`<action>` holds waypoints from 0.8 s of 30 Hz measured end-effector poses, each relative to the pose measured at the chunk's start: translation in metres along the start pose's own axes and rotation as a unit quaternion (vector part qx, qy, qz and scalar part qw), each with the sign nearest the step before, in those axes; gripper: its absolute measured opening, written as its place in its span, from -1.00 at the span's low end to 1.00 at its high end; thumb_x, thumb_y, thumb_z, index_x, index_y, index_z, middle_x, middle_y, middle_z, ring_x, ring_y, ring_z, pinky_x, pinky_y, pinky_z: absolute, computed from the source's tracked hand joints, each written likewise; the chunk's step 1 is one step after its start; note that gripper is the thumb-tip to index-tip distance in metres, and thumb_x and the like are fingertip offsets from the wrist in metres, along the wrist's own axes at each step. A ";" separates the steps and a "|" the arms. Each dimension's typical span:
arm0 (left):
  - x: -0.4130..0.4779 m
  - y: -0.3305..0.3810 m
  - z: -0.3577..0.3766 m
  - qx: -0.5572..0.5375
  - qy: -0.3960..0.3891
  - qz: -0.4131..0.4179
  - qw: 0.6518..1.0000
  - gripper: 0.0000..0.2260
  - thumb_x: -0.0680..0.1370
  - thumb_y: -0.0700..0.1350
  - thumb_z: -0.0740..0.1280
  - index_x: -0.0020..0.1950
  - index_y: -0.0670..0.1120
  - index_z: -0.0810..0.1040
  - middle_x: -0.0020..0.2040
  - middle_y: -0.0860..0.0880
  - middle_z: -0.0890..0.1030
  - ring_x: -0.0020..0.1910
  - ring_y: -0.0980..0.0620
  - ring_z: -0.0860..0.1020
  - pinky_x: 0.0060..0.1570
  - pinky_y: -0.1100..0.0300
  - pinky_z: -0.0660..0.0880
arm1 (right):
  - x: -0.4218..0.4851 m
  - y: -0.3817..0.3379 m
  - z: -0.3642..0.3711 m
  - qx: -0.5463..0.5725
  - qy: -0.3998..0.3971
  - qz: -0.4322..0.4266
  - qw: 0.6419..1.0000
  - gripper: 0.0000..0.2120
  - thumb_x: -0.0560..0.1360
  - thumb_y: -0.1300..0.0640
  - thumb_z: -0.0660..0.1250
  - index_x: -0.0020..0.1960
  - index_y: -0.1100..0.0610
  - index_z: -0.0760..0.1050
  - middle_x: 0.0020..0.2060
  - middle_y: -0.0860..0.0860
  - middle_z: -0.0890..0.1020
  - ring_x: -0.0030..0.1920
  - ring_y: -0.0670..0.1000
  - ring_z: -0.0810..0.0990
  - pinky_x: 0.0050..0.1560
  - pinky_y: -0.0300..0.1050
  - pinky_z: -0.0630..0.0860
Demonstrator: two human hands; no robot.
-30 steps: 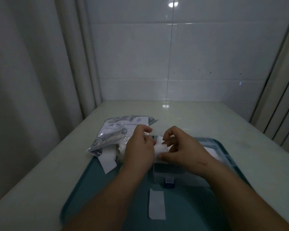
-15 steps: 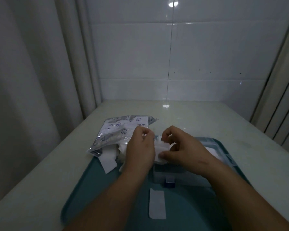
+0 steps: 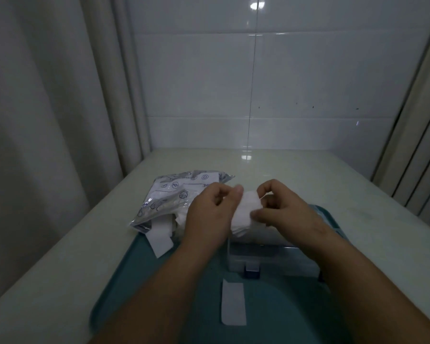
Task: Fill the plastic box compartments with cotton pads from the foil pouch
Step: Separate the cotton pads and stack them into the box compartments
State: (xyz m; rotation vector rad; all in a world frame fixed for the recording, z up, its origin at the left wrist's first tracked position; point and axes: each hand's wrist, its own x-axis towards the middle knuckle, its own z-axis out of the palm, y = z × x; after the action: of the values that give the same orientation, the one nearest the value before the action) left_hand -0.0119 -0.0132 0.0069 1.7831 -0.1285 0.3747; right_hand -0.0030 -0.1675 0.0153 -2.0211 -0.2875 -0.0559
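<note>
A white stack of cotton pads [image 3: 246, 209] is held between both hands above the clear plastic box [image 3: 266, 256]. My left hand [image 3: 209, 217] grips the stack's left side with thumb and fingers. My right hand [image 3: 283, 209] pinches its right side. The box sits on a teal tray [image 3: 159, 281], and its compartments are mostly hidden by my hands. The foil pouch [image 3: 174, 197] lies to the left, half on the tray's far corner, with white pads spilling from its open end.
One white strip [image 3: 233, 302] lies on the tray near me and another strip [image 3: 159, 237] hangs from the pouch mouth. The tray rests on a pale table [image 3: 296, 170] against a tiled wall. A curtain hangs left.
Both hands have risen slightly and the pad stack has been drawn out larger between them, now tilted over the box's far left part.
</note>
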 end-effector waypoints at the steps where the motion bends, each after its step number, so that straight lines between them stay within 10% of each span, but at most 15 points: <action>1: 0.001 0.001 -0.003 0.009 -0.021 0.003 1.000 -0.88 0.53 0.00 0.37 -0.09 -0.04 0.59 -0.16 0.02 0.64 -0.17 0.08 0.60 -0.20 0.17 0.54 | 0.000 0.000 -0.001 0.022 0.003 0.005 1.000 -0.74 0.45 0.20 0.40 0.03 -0.03 0.39 -0.11 0.13 0.63 -0.10 0.17 0.64 -0.05 0.17 0.63; 15: 0.007 -0.007 -0.014 0.012 -0.046 -0.101 0.994 -0.73 0.37 -0.27 0.49 -0.11 0.00 0.47 -0.11 -0.15 0.63 -0.14 -0.12 0.63 -0.27 0.07 0.58 | -0.001 -0.007 0.003 0.039 0.021 0.112 0.993 -0.73 0.45 0.13 0.45 0.00 0.09 0.37 -0.07 0.11 0.61 -0.18 0.10 0.67 -0.26 -0.13 0.66; 20: 0.007 -0.006 -0.015 0.147 -0.072 -0.066 0.984 -0.86 0.44 -0.12 0.45 -0.19 0.02 0.50 -0.15 -0.06 0.63 -0.20 -0.04 0.61 -0.27 0.07 0.59 | -0.003 -0.009 0.002 -0.002 0.014 0.128 0.992 -0.75 0.42 0.17 0.47 -0.03 0.17 0.42 -0.14 0.07 0.62 -0.26 -0.01 0.64 -0.42 -0.28 0.56; 24: 0.004 -0.001 -0.016 0.304 -0.117 -0.015 0.945 -0.83 0.44 -0.03 0.46 -0.25 0.10 0.48 -0.25 0.15 0.51 -0.20 0.14 0.50 -0.33 0.34 0.31 | -0.004 -0.004 0.004 -0.102 -0.020 0.138 0.985 -0.79 0.39 0.09 0.51 -0.10 0.10 0.50 -0.21 0.07 0.67 -0.26 0.06 0.69 -0.29 -0.04 0.67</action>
State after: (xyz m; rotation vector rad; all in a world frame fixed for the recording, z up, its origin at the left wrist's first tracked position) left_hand -0.0104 0.0028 0.0106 2.4369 -0.1649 0.1842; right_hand -0.0082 -0.1631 0.0162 -2.2496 -0.0242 0.1346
